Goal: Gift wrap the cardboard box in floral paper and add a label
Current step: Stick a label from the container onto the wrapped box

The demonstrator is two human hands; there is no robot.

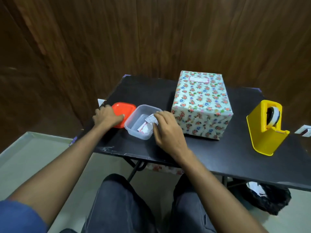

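Dim, even indoor light; soft shadows; wide-angle edge bending; slight overall blur.

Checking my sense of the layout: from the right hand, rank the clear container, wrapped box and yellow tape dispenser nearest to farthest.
From the right hand:
1. Clear container, touching, on its left.
2. Wrapped box, just right.
3. Yellow tape dispenser, far right on the table.
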